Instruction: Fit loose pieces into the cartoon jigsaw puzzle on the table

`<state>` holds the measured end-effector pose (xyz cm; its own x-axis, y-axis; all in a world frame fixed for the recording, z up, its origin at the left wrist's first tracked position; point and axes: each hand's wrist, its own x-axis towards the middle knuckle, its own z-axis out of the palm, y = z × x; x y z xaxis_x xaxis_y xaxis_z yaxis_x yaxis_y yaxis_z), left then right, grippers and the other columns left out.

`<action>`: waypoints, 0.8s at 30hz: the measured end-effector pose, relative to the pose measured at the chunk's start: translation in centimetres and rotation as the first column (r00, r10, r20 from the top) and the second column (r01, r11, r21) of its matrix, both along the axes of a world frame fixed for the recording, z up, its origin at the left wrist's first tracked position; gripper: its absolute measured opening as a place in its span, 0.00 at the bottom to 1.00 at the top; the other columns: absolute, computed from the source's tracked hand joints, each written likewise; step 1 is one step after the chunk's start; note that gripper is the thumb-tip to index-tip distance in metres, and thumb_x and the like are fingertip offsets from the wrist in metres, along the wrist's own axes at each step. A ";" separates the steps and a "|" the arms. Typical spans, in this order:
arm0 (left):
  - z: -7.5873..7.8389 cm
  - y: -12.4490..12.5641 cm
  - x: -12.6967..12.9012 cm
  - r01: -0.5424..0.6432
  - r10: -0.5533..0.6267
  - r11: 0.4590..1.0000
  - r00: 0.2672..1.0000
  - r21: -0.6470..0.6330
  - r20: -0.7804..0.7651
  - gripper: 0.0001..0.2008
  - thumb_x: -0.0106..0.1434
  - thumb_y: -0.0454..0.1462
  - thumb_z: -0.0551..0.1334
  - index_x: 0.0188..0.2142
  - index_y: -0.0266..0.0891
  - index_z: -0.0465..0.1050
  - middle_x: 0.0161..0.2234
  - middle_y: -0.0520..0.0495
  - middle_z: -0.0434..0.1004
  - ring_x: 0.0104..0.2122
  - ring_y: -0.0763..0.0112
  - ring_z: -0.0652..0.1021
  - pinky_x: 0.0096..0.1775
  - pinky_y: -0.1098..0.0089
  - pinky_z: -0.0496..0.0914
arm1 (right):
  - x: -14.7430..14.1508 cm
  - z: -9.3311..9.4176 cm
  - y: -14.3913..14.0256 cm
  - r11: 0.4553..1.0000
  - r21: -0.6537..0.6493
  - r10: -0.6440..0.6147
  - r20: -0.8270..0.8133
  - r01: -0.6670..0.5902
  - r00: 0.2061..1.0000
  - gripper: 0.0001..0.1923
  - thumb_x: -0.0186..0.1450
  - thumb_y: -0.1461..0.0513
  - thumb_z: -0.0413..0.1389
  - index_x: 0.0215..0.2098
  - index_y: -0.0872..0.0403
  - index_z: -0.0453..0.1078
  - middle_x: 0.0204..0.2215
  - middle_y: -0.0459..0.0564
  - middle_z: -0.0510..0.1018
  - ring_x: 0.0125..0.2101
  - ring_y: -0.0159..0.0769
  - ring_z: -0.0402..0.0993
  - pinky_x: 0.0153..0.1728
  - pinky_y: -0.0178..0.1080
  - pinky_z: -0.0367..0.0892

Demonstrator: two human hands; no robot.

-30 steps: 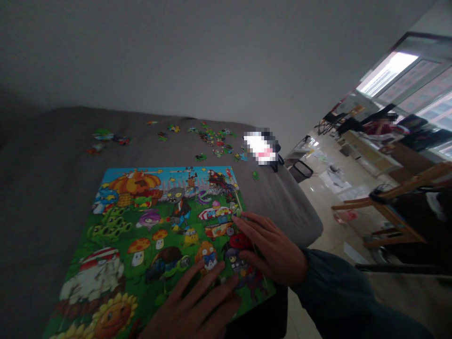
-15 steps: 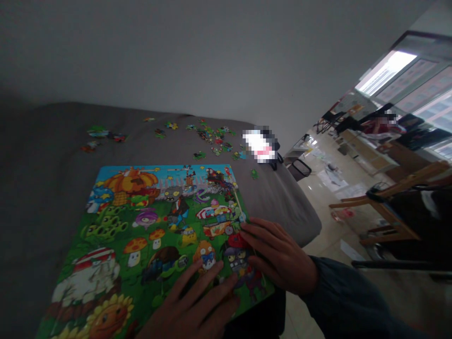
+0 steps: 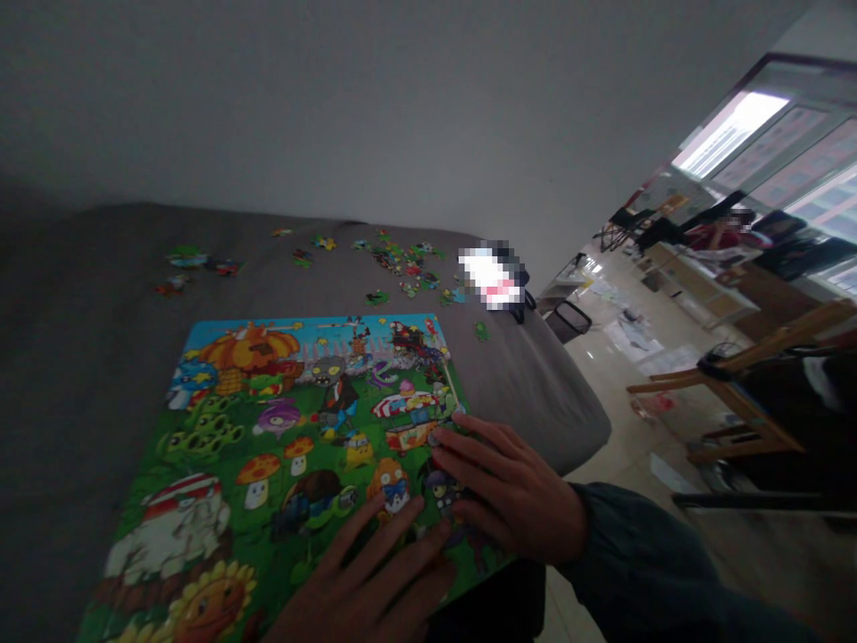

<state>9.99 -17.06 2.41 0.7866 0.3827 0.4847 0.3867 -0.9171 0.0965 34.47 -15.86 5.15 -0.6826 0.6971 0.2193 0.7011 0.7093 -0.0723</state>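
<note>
A colourful cartoon jigsaw puzzle [image 3: 268,446] lies flat on a grey cloth-covered surface, its near right corner partly hidden by my hands. My left hand [image 3: 375,576] rests on its lower part with fingers spread, below an orange figure with a blue bow. On the right side, my right hand [image 3: 509,482] lies with fingers stretched over a zombie picture. Neither hand has anything in its grasp. Past the puzzle's far edge, a cluster of loose puzzle pieces [image 3: 408,266] is scattered on the cloth.
More loose pieces [image 3: 187,257] lie at the far left, and a single green piece [image 3: 481,331] sits right of the puzzle. A blurred-out white object [image 3: 492,277] stands near the wall [image 3: 301,116]. Beyond the cloth's right edge are a wooden chair [image 3: 723,402] and a person [image 3: 723,230].
My right hand has slid a little left, further over the puzzle, and now covers more of the red-capped zombie. My left hand stays nearly in place.
</note>
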 end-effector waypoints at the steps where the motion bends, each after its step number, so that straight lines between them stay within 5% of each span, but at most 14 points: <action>1: -0.1 0.0 0.0 -0.002 0.002 1.000 1.000 -0.006 0.004 0.10 0.67 0.39 0.58 0.46 0.49 0.75 0.52 0.61 0.76 0.52 0.71 0.73 0.61 0.69 0.57 | 0.0 -0.1 0.0 1.000 0.002 -0.003 0.000 0.003 1.000 0.22 0.70 0.56 0.50 0.58 0.59 0.66 0.59 0.53 0.69 0.61 0.45 0.58 0.54 0.48 0.67; 9: -0.3 0.0 0.1 0.006 -0.005 1.000 1.000 0.021 -0.019 0.12 0.67 0.37 0.58 0.48 0.49 0.74 0.53 0.60 0.75 0.53 0.70 0.72 0.60 0.67 0.57 | 0.3 -0.2 -0.2 0.999 -0.025 -0.026 -0.044 0.025 0.999 0.20 0.70 0.57 0.51 0.57 0.58 0.66 0.58 0.53 0.70 0.59 0.44 0.61 0.54 0.47 0.68; 19: -0.7 -1.2 0.4 -0.079 0.080 0.995 0.997 -0.061 0.008 0.12 0.71 0.42 0.53 0.48 0.54 0.74 0.50 0.64 0.77 0.54 0.71 0.71 0.64 0.65 0.46 | 0.5 -0.1 0.5 1.000 0.008 0.012 -0.058 -0.011 0.998 0.19 0.70 0.59 0.52 0.56 0.58 0.68 0.56 0.52 0.73 0.56 0.42 0.65 0.52 0.46 0.70; 24: -0.9 -1.9 1.9 -0.195 0.194 0.979 0.981 -0.060 -0.017 0.17 0.69 0.44 0.53 0.54 0.48 0.71 0.56 0.53 0.73 0.58 0.66 0.68 0.65 0.58 0.40 | 0.3 -0.2 0.4 1.000 -0.002 0.015 -0.061 -0.016 0.998 0.19 0.70 0.59 0.52 0.56 0.59 0.68 0.56 0.53 0.73 0.56 0.42 0.66 0.53 0.45 0.69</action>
<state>11.84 -18.92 1.56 0.6993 0.5574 0.4475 0.5582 -0.8169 0.1452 34.79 -15.43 4.99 -0.6788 0.6872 0.2588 0.6843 0.7199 -0.1165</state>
